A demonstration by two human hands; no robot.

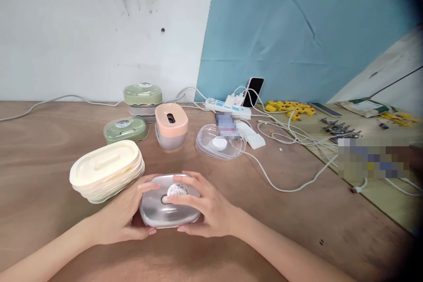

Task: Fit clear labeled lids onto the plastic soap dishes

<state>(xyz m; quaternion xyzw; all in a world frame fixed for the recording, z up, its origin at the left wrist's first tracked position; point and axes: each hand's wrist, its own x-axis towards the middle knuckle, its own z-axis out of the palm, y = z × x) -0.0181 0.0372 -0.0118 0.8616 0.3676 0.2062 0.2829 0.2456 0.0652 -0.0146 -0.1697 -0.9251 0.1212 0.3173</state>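
Note:
In front of me is a small oval box [153, 209] with a glossy, see-through greyish lid, a round printed sticker and a small slot-like detail on top. My left hand [132, 213] is wrapped round its left end, thumb at the near edge. From the right my right hand [205, 205] grips the other end, with one finger lying across the lid by the slot. Just left of the box is a stack of cream oval lids [105, 163]. Behind it stands a peach and grey box [172, 128] with a dark slot in its top.
Green lidded boxes [125, 130] stand at the back left, some stacked. Clear oval lids [205, 145] lie right of the peach box. A power strip [228, 108], a leaning phone [254, 90], loose white cables [280, 191] and yellow parts [291, 108] occupy the back and right.

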